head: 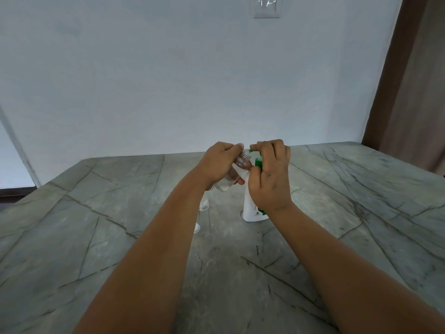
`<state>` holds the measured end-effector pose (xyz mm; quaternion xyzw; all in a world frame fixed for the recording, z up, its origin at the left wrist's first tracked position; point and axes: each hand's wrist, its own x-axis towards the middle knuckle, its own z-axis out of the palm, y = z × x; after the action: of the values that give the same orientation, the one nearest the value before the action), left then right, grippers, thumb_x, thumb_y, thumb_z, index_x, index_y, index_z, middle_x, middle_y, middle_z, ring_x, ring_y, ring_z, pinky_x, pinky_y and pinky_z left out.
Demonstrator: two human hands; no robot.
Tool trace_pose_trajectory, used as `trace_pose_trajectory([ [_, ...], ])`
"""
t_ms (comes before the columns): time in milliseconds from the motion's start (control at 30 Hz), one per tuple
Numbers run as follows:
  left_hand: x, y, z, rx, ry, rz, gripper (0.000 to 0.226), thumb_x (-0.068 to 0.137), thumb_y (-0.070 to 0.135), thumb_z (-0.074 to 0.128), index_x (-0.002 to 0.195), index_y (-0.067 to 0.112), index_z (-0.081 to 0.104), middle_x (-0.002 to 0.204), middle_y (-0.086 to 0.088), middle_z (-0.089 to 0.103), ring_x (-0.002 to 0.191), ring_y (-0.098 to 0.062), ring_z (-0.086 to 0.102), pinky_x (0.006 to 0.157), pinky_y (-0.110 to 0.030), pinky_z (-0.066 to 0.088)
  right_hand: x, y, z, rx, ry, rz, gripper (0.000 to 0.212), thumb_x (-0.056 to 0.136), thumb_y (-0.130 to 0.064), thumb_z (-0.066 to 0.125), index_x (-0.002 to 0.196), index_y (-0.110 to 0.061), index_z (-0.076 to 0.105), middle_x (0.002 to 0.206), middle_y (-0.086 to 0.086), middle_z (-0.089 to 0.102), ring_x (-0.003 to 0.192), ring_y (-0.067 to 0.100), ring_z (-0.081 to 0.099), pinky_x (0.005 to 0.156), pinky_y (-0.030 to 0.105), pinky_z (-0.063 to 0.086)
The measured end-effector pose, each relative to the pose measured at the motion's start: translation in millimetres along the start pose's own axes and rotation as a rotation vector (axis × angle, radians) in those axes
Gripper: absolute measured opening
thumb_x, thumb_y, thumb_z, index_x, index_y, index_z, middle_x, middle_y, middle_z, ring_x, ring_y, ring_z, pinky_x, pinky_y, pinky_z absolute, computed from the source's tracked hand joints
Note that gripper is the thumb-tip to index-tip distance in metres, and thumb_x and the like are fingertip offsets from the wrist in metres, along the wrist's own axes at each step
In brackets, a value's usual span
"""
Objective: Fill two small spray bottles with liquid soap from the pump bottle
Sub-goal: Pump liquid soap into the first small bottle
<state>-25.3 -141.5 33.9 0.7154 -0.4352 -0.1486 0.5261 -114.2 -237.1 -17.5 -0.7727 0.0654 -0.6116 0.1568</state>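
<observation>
— Tilting that small clear spray bottle point(234, 171) toward the spout, see? The left hand point(220, 162) has its grip wrapped round the body, open threaded neck right up at the green nozzle.

— And the right hand point(269, 174)?

— Curled over the green pump head of the pump bottle point(252, 208), which stands on the worktop point(337, 213). Ready to press, I'd guess.

— That little bottle looks feather-light.

— Thin stiff plastic, probably slick once soap gets on it. Holding it round the middle seems right to me; squeezing near the neck might shift the mouth off the spout.

— Anything in it?

— Something pale near the bottom, maybe a little soap; I can't tell for sure. The pump bottle is opaque white, so its level is hidden.

— The other spray bottle?

— Some clear plastic pieces point(203, 206) sit on the worktop beside the left forearm, mostly hidden. Caps or a bottle, I can't say.
</observation>
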Motion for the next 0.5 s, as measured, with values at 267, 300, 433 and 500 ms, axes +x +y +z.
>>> trace_pose_trajectory([
  [267, 1.7, -0.3, -0.4, -0.016, -0.002, -0.009, 0.043, 0.105, 0.031, 0.043, 0.083, 0.003, 0.066, 0.079, -0.008, 0.076, 0.060, -0.035, 0.070, 0.069, -0.040, 0.056, 1.6, 1.0, 0.5, 0.029, 0.014, 0.010, 0.034, 0.072, -0.008, 0.033, 0.095, -0.003, 0.059, 0.100, 0.010, 0.052, 0.092, 0.021, 0.041, 0.075, 0.029, 0.038],
  [300, 1.8, -0.2, -0.2, -0.020, -0.004, -0.011, 0.043, 0.105, 0.031, 0.043, 0.083, 0.003, 0.066, 0.079, -0.007, 0.076, 0.061, -0.036, 0.070, 0.070, -0.041, 0.056, 1.8, 1.7, 0.9, 0.031, 0.020, 0.006, 0.033, 0.072, -0.007, 0.033, 0.093, -0.003, 0.058, 0.099, 0.010, 0.052, 0.091, 0.022, 0.042, 0.073, 0.031, 0.039],
  [433, 2.3, -0.9, -0.3, -0.020, 0.000, -0.010, 0.043, 0.105, 0.031, 0.044, 0.081, 0.003, 0.066, 0.077, -0.005, 0.076, 0.060, -0.035, 0.071, 0.073, -0.043, 0.057, 0.7, 0.6, 1.6, 0.028, 0.014, 0.003, 0.033, 0.072, -0.008, 0.034, 0.094, -0.002, 0.057, 0.099, 0.011, 0.051, 0.090, 0.024, 0.043, 0.073, 0.035, 0.042],
  [500, 2.0, -1.0, 0.0, -0.019, 0.003, -0.012, 0.043, 0.105, 0.031, 0.044, 0.083, 0.003, 0.067, 0.076, -0.004, 0.076, 0.060, -0.035, 0.071, 0.073, -0.043, 0.057, -0.3, 0.2, 0.7, 0.010, -0.002, -0.006, 0.035, 0.073, -0.010, 0.034, 0.098, -0.002, 0.056, 0.102, 0.012, 0.050, 0.092, 0.023, 0.042, 0.075, 0.034, 0.041],
])
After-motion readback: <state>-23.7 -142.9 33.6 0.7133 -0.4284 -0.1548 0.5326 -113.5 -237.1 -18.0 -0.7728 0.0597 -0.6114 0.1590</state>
